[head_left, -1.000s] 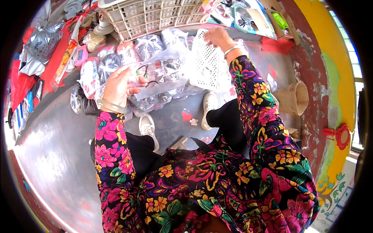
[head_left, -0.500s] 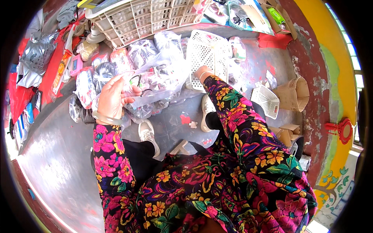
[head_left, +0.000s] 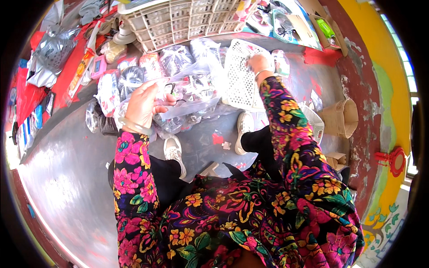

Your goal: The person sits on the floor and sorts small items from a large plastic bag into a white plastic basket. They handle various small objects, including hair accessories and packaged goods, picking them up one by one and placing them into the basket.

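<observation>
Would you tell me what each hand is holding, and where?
Left hand pinches a clear plastic bag at its left edge; right hand grips the white perforated tray near its top.

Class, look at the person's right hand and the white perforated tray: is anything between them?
Nothing visible is. The right hand already rests on the white perforated tray at its upper edge. The left hand grips a clear plastic bag beside it.

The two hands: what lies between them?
In the head view, clear plastic bags of small items lie between the left hand and the right hand.
</observation>
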`<state>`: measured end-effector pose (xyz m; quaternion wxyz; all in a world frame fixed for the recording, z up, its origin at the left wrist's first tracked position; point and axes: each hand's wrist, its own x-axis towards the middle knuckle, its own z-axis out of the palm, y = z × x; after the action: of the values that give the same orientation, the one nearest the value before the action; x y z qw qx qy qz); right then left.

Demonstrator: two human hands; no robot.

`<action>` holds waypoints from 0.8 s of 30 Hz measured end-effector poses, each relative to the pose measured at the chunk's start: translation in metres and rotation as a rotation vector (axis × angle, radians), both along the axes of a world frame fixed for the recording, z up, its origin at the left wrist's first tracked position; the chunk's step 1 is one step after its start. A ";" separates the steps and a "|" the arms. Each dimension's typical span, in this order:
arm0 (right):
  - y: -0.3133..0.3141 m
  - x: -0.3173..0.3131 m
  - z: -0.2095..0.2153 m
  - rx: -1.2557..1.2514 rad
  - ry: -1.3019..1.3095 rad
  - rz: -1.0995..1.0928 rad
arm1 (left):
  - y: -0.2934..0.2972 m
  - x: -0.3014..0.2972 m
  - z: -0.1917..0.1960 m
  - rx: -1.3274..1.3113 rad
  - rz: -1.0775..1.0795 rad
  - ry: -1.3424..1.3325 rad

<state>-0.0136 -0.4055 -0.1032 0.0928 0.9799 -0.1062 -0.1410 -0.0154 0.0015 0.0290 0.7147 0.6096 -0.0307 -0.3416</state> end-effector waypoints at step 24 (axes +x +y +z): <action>0.136 -0.043 0.105 0.306 -0.568 0.307 | 0.001 -0.002 -0.007 0.035 0.009 -0.001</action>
<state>-0.0569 -0.2690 0.0017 -0.0684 0.9871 0.0431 0.1383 -0.0175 0.0023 0.0222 0.7053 0.6224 -0.0226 -0.3386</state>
